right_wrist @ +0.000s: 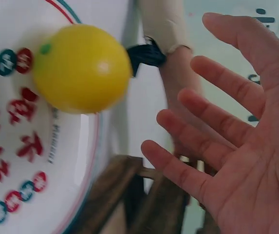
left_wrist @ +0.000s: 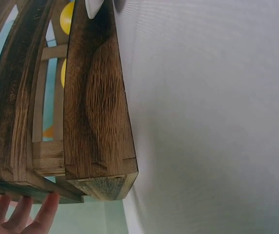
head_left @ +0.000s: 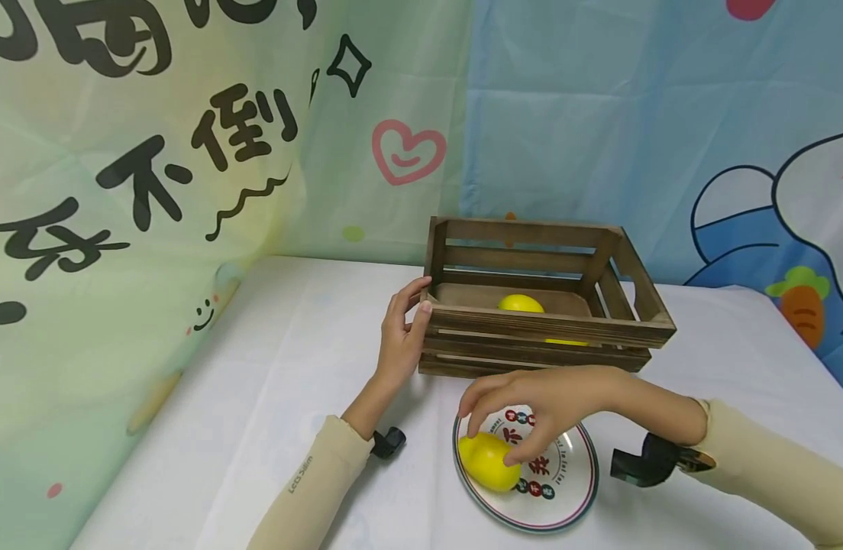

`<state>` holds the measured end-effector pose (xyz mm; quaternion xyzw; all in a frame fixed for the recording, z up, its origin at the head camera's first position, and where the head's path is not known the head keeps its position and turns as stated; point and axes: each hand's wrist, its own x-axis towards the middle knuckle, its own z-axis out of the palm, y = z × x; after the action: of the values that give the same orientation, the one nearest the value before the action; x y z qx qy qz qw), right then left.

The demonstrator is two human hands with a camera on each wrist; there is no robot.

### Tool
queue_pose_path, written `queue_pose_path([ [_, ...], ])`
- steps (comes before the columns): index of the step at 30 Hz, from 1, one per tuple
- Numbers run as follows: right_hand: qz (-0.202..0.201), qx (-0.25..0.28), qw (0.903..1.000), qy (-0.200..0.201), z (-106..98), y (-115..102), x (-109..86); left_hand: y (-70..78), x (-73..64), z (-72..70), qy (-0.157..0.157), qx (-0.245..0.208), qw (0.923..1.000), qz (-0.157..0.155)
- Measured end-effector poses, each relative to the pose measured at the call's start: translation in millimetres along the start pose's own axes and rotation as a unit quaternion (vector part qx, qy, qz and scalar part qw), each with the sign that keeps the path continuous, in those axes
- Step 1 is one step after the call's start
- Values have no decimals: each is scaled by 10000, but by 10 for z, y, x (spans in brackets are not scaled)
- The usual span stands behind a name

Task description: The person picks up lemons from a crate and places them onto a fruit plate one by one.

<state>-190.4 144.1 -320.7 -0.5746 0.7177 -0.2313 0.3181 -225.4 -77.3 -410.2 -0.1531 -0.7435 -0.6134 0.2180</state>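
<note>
In the head view we see a person's right hand [head_left: 541,397] arched above a lemon [head_left: 490,462], its fingers and thumb parted and loosely bent, with hold of nothing. The lemon lies on its side on the left part of a round white plate [head_left: 573,500], which carries red characters and small coloured discs. Behind the plate, on a white tablecloth [head_left: 270,428], we find a slatted brown wooden crate [head_left: 545,328]. The left hand [head_left: 402,336] is at its left end, thumb and fingers spread loosely, fingertips touching the wood. We make out one yellow fruit [head_left: 521,303] inside the crate and a second patch of yellow [head_left: 566,341] between the front slats (only a sliver, from this angle). Both forearms wear beige sleeves [head_left: 325,477], and a black device [head_left: 389,443] sits at each wrist. A printed cloth backdrop [head_left: 559,137] hangs behind.

In the left wrist view we look along the crate's slats at close range. Three of the left hand's fingers reach up from the lower corner, nearly straight, their tips against the crate's end. Yellow shows through the gaps.

In the right wrist view we see the right hand's fingers spread wide, palm showing, with a gap between them and the lemon. The lemon rests near the plate's rim, a green spot on its skin. Below, we see the crate's slats, blurred.
</note>
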Motion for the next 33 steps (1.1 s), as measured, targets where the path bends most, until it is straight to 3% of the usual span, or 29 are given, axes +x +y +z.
queue_pose_path([
  [10, -718, -214, 9963, 424, -314, -108, -109, 6, -1, 2, -12, -147, 9999, -32],
  [21, -1033, -336, 9885, 1055, -732, -61, -227, -11, 3, -10, 14, 30, 10000, 81],
  [29, -594, 126, 9900, 1276, -1044, 153, -316, -17, 7, -3, 9, -95, 9999, 53],
  [33, -430, 131, 9900, 1338, -1172, 248, -321, 83, 4, -20, -6, -84, 10000, 12],
])
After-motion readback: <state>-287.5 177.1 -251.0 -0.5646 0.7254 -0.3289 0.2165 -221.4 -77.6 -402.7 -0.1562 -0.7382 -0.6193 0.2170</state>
